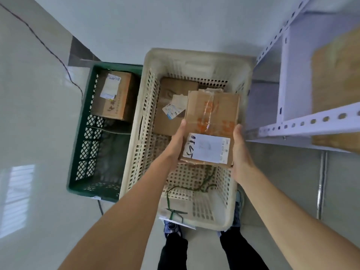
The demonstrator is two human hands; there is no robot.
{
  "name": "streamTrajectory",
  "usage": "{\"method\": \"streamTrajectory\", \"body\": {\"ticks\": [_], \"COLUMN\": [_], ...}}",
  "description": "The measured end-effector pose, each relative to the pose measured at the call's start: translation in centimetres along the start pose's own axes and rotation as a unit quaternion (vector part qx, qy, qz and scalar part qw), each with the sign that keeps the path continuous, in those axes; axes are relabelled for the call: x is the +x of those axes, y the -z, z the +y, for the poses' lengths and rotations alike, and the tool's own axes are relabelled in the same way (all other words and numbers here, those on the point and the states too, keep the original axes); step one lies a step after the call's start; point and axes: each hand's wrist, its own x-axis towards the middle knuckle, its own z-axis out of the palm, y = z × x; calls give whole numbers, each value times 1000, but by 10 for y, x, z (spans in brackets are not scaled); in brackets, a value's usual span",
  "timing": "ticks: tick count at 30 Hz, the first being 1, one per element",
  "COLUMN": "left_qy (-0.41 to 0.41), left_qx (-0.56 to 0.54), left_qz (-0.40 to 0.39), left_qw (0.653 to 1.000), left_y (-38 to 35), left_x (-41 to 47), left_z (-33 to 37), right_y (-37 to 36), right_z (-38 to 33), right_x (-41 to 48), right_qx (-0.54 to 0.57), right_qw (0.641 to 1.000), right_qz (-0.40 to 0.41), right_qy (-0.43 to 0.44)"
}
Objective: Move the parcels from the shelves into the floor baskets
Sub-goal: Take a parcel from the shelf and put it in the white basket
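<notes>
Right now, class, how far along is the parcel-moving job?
Done: one parcel lies in the green basket, another in the cream basket. In hand: left hand and right hand hold a labelled box above it. Left: a brown item on the shelf.

One head-worn view (wide-angle) looks steeply down, close above floor baskets (pixel 150 78).

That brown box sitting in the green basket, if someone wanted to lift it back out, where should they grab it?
Probably by its two long side faces, coming straight down from above with a hand on each. The brown box sits in a far corner of the green basket, so the walls block any sideways reach; only its labelled top is open. The basket's near half looks free for lowering the hands.
</notes>
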Motion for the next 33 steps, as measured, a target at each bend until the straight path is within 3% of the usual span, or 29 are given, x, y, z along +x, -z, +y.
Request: {"method": "streamTrajectory", "body": {"ticks": [6,12,17,27,33], "left_qy": [5,13,14,-53,-76], "left_qx": [23,34,21,-58,-38], "left_qz": [-15,-2,23,55,17], "left_qw": [1000,999,999,995,996], "left_y": [5,0,-3,-17,-23], "left_x": [98,168,198,214,220], "left_z": [3,4,3,0,-5], "right_y": [-23,-32,-40,-61,-80], "right_z": [6,8,4,27,35], "right_x": [81,149,189,193,182], "right_qx": [32,52,57,80,246], "right_qw": [996,994,989,964,947], "right_qz": [34,50,34,133,133], "right_qy": [76,83,136,216,159]}}
